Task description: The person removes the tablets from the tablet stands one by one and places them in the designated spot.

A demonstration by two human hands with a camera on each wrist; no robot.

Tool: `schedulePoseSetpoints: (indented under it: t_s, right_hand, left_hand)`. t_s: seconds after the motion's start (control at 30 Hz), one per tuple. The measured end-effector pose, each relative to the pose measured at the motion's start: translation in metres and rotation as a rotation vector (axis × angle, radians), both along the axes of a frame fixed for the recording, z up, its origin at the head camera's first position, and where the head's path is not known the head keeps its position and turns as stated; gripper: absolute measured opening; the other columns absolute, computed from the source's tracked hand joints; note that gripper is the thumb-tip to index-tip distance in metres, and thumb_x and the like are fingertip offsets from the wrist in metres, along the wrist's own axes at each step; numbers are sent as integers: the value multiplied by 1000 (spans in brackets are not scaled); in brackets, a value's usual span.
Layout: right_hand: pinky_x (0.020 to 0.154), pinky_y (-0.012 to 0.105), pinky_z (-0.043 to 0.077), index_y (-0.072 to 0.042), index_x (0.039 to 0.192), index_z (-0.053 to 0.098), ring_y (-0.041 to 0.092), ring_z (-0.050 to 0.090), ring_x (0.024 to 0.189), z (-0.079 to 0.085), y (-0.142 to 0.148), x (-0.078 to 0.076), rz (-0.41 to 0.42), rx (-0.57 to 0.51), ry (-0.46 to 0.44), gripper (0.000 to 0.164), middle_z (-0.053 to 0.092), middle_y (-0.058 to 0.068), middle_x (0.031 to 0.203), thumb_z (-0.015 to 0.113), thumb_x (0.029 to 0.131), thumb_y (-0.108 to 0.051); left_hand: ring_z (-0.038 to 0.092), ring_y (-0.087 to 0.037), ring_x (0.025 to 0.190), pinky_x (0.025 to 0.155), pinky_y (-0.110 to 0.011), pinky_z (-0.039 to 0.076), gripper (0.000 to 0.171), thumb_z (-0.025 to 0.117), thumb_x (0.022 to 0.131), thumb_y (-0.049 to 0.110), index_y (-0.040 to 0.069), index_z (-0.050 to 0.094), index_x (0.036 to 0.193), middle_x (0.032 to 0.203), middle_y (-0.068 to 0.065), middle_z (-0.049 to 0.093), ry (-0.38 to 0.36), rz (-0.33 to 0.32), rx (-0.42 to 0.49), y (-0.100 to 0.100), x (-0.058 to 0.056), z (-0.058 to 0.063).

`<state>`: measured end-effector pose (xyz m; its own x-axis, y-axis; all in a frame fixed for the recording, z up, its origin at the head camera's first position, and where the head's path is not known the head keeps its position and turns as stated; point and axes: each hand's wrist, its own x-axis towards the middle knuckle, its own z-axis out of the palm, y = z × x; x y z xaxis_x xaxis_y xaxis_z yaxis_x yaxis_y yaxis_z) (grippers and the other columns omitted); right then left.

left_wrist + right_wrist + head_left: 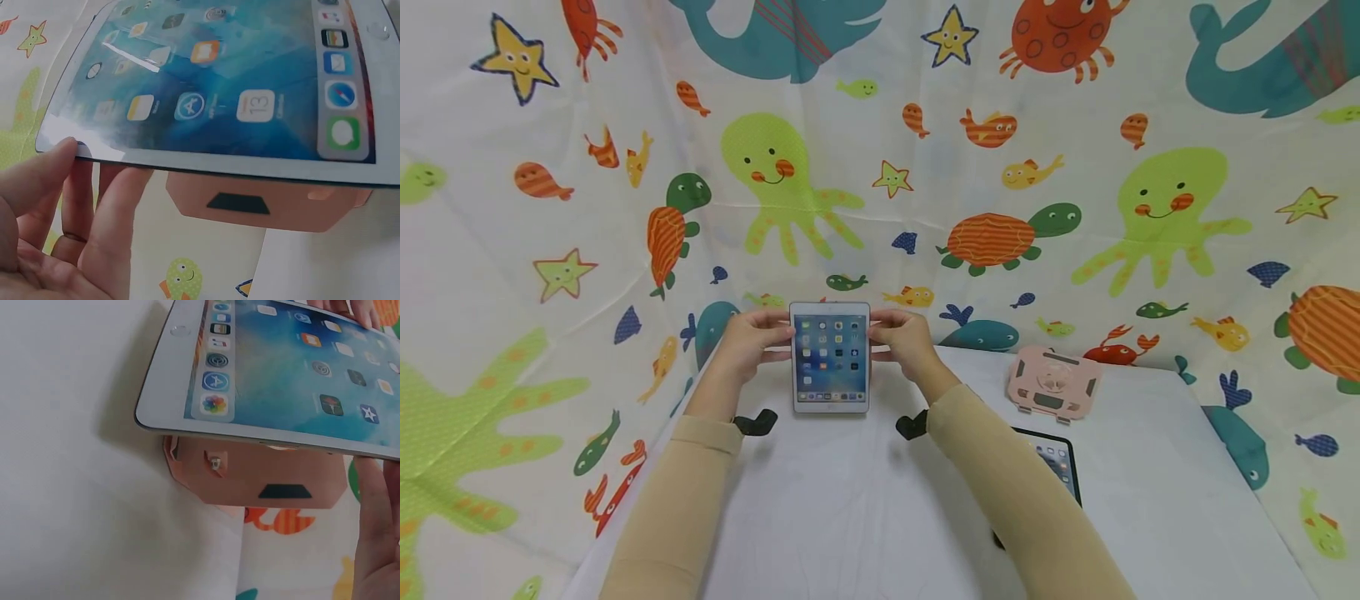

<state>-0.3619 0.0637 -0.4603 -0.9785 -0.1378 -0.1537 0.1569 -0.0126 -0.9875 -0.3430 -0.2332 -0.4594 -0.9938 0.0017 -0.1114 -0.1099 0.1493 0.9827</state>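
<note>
A white-framed tablet (831,358), its screen showing app icons, stands upright near the back of the table. My left hand (748,342) pinches its left edge, thumb over the front and fingers behind. On the opposite edge, my right hand (906,340) grips the tablet with its thumb at the front. Behind the tablet, a pink case piece (250,203) with a dark slot shows in the left wrist view. The same pink case piece (250,478) appears below the tablet's edge in the right wrist view. Most of it is hidden by the tablet.
To the right on the white table (1157,492) lies another pink case part (1052,383) with a round centre. Nearer, a black-bordered panel (1063,458) with app icons is partly covered by my right sleeve. A sea-animal curtain (880,200) rises behind the table and at its sides.
</note>
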Motion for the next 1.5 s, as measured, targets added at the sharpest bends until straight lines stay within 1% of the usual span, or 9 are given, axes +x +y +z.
schedulePoseSetpoints:
  t_s: [0.17, 0.33, 0.43, 0.57, 0.73, 0.83, 1.03, 1.27, 1.5]
  right_hand:
    - [88, 47, 68, -19, 123, 80, 25, 79, 97, -6, 2, 4, 13, 33, -36, 25, 77, 9, 111, 78, 99, -11]
    - [87, 47, 68, -17, 125, 79, 25, 80, 99, -14, 3, 8, 25, 30, -56, 27, 78, 9, 113, 78, 99, -11]
    - [86, 47, 68, -17, 125, 79, 24, 80, 99, -18, 4, 11, 25, 28, -66, 27, 78, 9, 113, 78, 99, -11]
    - [82, 43, 69, -19, 124, 80, 24, 80, 98, -23, 4, 15, 25, 31, -85, 26, 78, 9, 112, 78, 99, -12]
    - [77, 39, 69, -19, 125, 80, 24, 80, 98, -26, 5, 19, 36, 36, -96, 27, 78, 9, 112, 78, 99, -12]
    - [77, 38, 69, -18, 127, 79, 25, 80, 98, -28, 5, 22, 44, 37, -110, 28, 78, 9, 114, 78, 99, -13]
    - [75, 35, 68, -17, 126, 79, 22, 79, 96, -29, 4, 29, 53, 8, -163, 27, 80, 8, 116, 78, 99, -13]
    - [73, 31, 68, -16, 126, 78, 21, 78, 93, -32, 2, 36, 64, -15, -194, 28, 80, 8, 116, 77, 99, -14]
    - [72, 30, 68, -15, 128, 78, 21, 77, 92, -44, 2, 43, 59, -29, -238, 29, 80, 9, 118, 78, 99, -14]
  left_hand:
    - [76, -16, 104, 87, -35, 68, 46, 78, 101, 23, 9, 66, 143, 115, -3, 71, -36, -14, -16, 0, 5, -6]
    - [77, -20, 105, 85, -36, 69, 43, 78, 101, 25, 9, 68, 139, 115, -7, 73, -32, -27, -48, 0, 8, -15]
    - [77, -21, 106, 85, -37, 69, 41, 79, 100, 25, 10, 69, 137, 115, -8, 73, -44, -29, -46, 1, 9, -20]
    - [78, -21, 104, 84, -38, 69, 43, 80, 100, 24, 8, 68, 138, 114, -7, 74, -67, -34, -39, 1, 10, -24]
    - [79, -20, 102, 83, -38, 69, 43, 79, 100, 22, 6, 67, 138, 114, -5, 77, -78, -43, -37, 1, 13, -28]
    - [79, -21, 103, 84, -38, 69, 43, 79, 100, 22, 7, 67, 138, 119, -8, 79, -96, -44, -40, 0, 16, -29]
    - [78, -22, 106, 85, -37, 69, 48, 78, 101, 27, 8, 64, 143, 130, -15, 75, -140, -49, -75, -1, 23, -31]
    - [79, -21, 101, 83, -36, 69, 44, 76, 101, 24, 6, 65, 140, 123, -15, 77, -156, -46, -70, -3, 29, -36]
    - [79, -21, 98, 81, -36, 69, 43, 77, 101, 23, 5, 65, 138, 122, -14, 78, -188, -59, -53, -2, 35, -44]
